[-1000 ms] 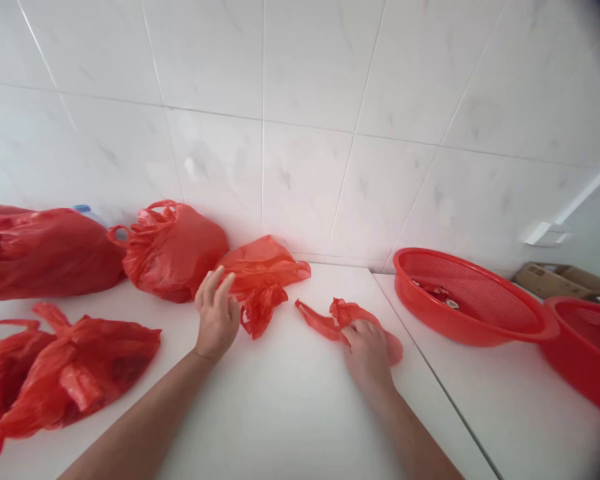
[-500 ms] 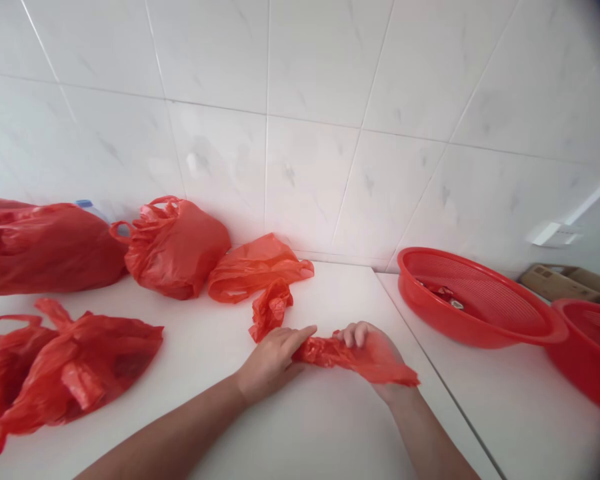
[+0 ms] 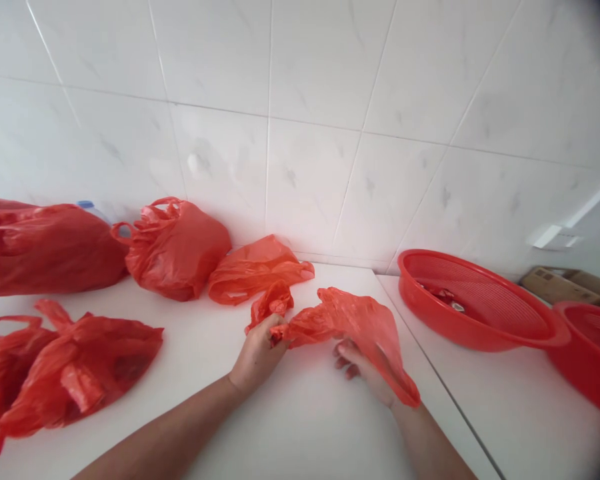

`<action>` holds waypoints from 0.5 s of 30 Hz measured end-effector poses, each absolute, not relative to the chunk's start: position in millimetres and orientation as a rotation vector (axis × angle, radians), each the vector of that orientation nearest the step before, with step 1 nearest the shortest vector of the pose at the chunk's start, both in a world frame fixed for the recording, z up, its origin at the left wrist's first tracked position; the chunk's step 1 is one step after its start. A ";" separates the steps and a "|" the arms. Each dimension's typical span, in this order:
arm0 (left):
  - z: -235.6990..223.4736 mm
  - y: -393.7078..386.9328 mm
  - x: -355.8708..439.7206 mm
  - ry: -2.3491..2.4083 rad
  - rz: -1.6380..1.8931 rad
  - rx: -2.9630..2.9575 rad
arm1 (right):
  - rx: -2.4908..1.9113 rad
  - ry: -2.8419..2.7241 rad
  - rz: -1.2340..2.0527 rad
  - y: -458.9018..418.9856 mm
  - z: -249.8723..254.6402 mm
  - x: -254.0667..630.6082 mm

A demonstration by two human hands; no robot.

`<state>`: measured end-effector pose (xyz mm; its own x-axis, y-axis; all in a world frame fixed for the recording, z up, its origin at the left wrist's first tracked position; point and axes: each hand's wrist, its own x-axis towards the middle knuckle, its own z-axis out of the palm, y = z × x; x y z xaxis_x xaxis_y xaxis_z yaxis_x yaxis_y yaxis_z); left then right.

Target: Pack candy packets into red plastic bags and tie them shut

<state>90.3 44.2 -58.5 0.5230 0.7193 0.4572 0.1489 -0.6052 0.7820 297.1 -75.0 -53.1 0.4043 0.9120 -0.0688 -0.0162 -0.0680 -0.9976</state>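
My left hand (image 3: 258, 356) is closed in a fist round the gathered end of a thin red plastic bag (image 3: 356, 319). From that fist the bag spreads out to the right, partly loose and crumpled. My right hand (image 3: 366, 375) is beneath the bag's wide part, fingers loosely bent and apart, with no grip on the film; the bag drapes over its back and wrist. Just behind my left hand, a crumpled red bag (image 3: 270, 303) lies on the white table (image 3: 300, 427). A flattened red bag (image 3: 260, 263) lies beyond it, near the wall.
Filled red bags (image 3: 180, 253) stand along the tiled wall (image 3: 310, 180) at the left, and another red bag (image 3: 95, 360) lies nearer. A blue-capped bottle (image 3: 87, 205) shows behind them. At the right are red plastic baskets (image 3: 480, 293) and a cardboard box (image 3: 570, 283).
My left hand has closed on the bag's end. The right hand's fingers have let go of the bag and dropped below it. The bag has opened out from a narrow twisted strip.
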 end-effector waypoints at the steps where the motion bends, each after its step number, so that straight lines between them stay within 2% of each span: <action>1: -55.9 41.5 90.3 0.653 1.011 2.080 | -1.379 -0.912 1.030 -73.9 -54.8 290.0; 3: -49.7 35.6 89.6 0.477 0.889 2.141 | -1.353 -0.965 1.103 -72.0 -56.3 279.6; 7: -43.9 27.0 88.1 0.175 0.635 2.155 | -1.517 -1.012 0.912 -70.3 -52.1 270.6; 15: -51.8 23.7 98.2 0.666 0.697 1.810 | -1.449 -1.197 0.858 -68.7 -46.7 255.1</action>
